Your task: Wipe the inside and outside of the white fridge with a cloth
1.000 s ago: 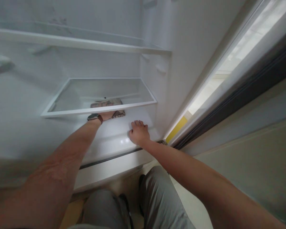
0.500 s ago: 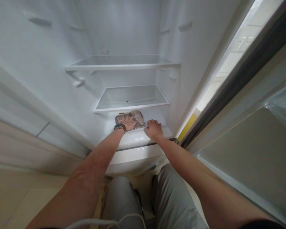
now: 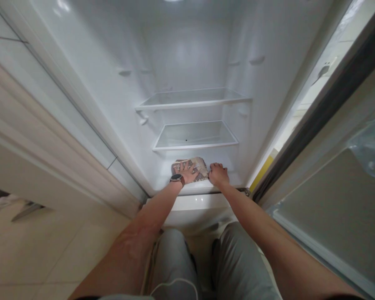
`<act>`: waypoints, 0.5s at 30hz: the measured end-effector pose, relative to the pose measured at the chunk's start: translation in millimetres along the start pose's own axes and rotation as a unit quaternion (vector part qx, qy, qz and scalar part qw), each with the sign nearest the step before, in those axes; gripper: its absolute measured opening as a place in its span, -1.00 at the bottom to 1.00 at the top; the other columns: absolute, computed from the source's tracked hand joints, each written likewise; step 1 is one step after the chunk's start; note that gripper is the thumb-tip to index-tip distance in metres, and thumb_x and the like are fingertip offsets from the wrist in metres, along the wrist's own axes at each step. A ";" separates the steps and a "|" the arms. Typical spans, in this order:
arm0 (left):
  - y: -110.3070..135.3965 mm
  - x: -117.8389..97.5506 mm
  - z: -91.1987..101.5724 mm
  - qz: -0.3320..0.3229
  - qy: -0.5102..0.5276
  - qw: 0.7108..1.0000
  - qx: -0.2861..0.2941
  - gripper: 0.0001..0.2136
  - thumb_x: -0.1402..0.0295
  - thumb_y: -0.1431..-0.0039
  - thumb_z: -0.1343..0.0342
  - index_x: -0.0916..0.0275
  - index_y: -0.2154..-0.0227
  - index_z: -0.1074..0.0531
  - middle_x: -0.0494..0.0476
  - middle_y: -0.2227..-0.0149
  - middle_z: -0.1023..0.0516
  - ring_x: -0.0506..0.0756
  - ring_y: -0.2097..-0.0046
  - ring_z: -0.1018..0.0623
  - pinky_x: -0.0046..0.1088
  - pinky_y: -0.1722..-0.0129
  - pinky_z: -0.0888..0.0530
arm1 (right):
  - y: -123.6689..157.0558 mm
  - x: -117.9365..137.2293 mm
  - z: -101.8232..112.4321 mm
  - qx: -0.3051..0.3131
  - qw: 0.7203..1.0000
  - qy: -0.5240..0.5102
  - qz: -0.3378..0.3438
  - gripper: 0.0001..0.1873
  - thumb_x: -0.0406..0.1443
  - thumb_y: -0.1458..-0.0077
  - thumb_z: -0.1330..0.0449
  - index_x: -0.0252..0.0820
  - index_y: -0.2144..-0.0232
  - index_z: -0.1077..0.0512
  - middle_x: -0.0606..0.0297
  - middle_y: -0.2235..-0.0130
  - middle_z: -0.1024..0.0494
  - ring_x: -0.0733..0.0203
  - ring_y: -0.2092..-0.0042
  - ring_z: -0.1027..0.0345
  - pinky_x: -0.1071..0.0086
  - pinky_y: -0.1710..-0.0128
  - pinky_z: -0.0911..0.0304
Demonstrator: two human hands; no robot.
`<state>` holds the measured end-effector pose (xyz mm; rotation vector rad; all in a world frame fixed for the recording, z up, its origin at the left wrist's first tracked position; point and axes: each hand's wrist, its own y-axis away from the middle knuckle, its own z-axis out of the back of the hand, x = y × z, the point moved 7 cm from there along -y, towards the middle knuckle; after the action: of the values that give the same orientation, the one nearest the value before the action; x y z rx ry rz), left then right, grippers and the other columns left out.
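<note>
My left hand (image 3: pixel 188 173), with a watch on the wrist, lies flat with fingers spread on a patterned brown and grey cloth (image 3: pixel 199 165). The cloth rests on the white floor of an open fridge (image 3: pixel 193 186), under the lowest glass shelf (image 3: pixel 195 146). Just to the right, my right hand (image 3: pixel 218 175) rests on the fridge floor with its fingers curled under, touching the cloth's right edge; nothing shows inside it.
A second glass shelf (image 3: pixel 190 105) sits higher up. The fridge door (image 3: pixel 328 200) stands open at the right. White cabinet panels (image 3: pixel 50 137) run along the left above a tiled floor (image 3: pixel 34 250). My knees in grey trousers (image 3: pixel 225 266) are below.
The view has pulled back and tilted up, showing more of the fridge. My left hand and the cloth have come forward from under the lowest shelf toward the front edge.
</note>
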<state>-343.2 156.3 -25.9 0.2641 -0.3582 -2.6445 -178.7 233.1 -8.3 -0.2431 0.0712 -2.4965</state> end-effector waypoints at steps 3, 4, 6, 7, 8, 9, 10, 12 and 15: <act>3.8 -0.4 -1.7 0.004 0.001 1.000 0.007 -0.22 -0.24 -0.32 0.35 -0.13 -0.53 0.15 -0.07 -0.56 0.33 0.43 -0.54 0.30 0.38 -0.42 0.22 | 0.2 -0.1 -1.0 -0.001 1.000 0.000 -0.003 -0.62 -0.34 -0.32 0.01 -0.22 -0.09 -0.45 -0.05 -0.18 -0.45 -0.08 -0.22 -0.22 0.04 -0.15 -0.18; 4.1 -0.4 -2.4 0.005 0.002 1.000 0.007 -0.22 -0.25 -0.32 0.35 -0.13 -0.53 0.14 -0.07 -0.56 0.33 0.44 -0.54 0.30 0.39 -0.41 0.22 | 0.3 0.4 -1.5 -0.002 1.000 0.000 -0.003 -0.62 -0.34 -0.32 0.01 -0.22 -0.09 -0.45 -0.05 -0.18 -0.45 -0.08 -0.21 -0.22 0.04 -0.15 -0.19; 3.1 -0.4 -3.6 0.004 0.004 1.000 0.002 -0.21 -0.25 -0.31 0.35 -0.13 -0.53 0.14 -0.06 -0.56 0.33 0.45 -0.53 0.30 0.40 -0.41 0.22 | 0.4 2.0 -2.2 -0.001 1.000 0.002 -0.001 -0.62 -0.34 -0.32 0.02 -0.23 -0.09 -0.45 -0.06 -0.18 -0.45 -0.08 -0.21 -0.23 0.03 -0.15 -0.20; 2.2 -0.3 -4.2 0.004 0.004 1.000 -0.001 -0.21 -0.26 -0.31 0.35 -0.13 -0.53 0.14 -0.06 -0.56 0.32 0.44 -0.54 0.29 0.40 -0.41 0.22 | 0.3 2.5 -2.0 0.001 1.000 0.004 0.000 -0.61 -0.34 -0.32 0.02 -0.24 -0.10 -0.45 -0.07 -0.19 -0.44 -0.08 -0.22 -0.23 0.02 -0.16 -0.20; 1.2 0.0 -4.7 0.005 0.004 1.000 -0.005 -0.21 -0.26 -0.31 0.35 -0.14 -0.53 0.14 -0.07 -0.56 0.31 0.44 -0.54 0.29 0.39 -0.41 0.21 | 0.1 2.8 -1.3 0.004 1.000 0.006 0.002 -0.60 -0.33 -0.32 0.02 -0.24 -0.11 -0.44 -0.08 -0.20 -0.43 -0.09 -0.23 -0.22 0.02 -0.17 -0.19; 0.2 0.3 -5.1 0.007 0.004 1.000 -0.010 -0.22 -0.26 -0.30 0.35 -0.15 -0.53 0.13 -0.07 -0.56 0.30 0.44 -0.54 0.28 0.39 -0.41 0.21 | -0.3 2.7 -0.7 0.012 1.000 0.008 0.005 -0.58 -0.32 -0.33 0.03 -0.24 -0.14 -0.43 -0.09 -0.22 -0.42 -0.09 -0.25 -0.20 0.01 -0.18 -0.19; -0.8 0.5 -5.4 0.009 0.004 1.000 -0.014 -0.22 -0.26 -0.30 0.34 -0.16 -0.53 0.13 -0.08 -0.56 0.28 0.44 -0.54 0.27 0.38 -0.42 0.20 | -0.9 2.0 0.1 0.024 1.000 0.010 0.012 -0.57 -0.32 -0.34 0.04 -0.24 -0.16 -0.42 -0.09 -0.24 -0.40 -0.09 -0.27 -0.19 0.01 -0.18 -0.19; -2.1 0.5 -5.2 0.011 0.002 1.000 -0.022 -0.23 -0.25 -0.31 0.33 -0.16 -0.52 0.11 -0.06 -0.56 0.26 0.44 -0.54 0.25 0.38 -0.41 0.17 | -2.0 -1.4 1.8 0.056 0.998 0.011 0.033 -0.55 -0.29 -0.37 0.05 -0.21 -0.19 -0.43 -0.06 -0.27 -0.39 -0.07 -0.30 -0.18 0.03 -0.19 -0.20; -3.3 0.4 -4.4 0.013 0.000 1.000 -0.023 -0.22 -0.26 -0.30 0.32 -0.14 -0.53 0.11 -0.02 -0.56 0.27 0.45 -0.54 0.24 0.38 -0.41 0.16 | -1.2 -11.6 3.3 0.094 0.993 0.011 0.065 -0.54 -0.23 -0.39 0.04 -0.06 -0.23 -0.42 0.11 -0.34 -0.35 0.01 -0.32 -0.18 0.09 -0.21 -0.20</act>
<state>-343.9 158.0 -31.1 0.2442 -0.2992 -2.6235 -169.6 241.0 -6.8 -0.1276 -0.1335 -2.3570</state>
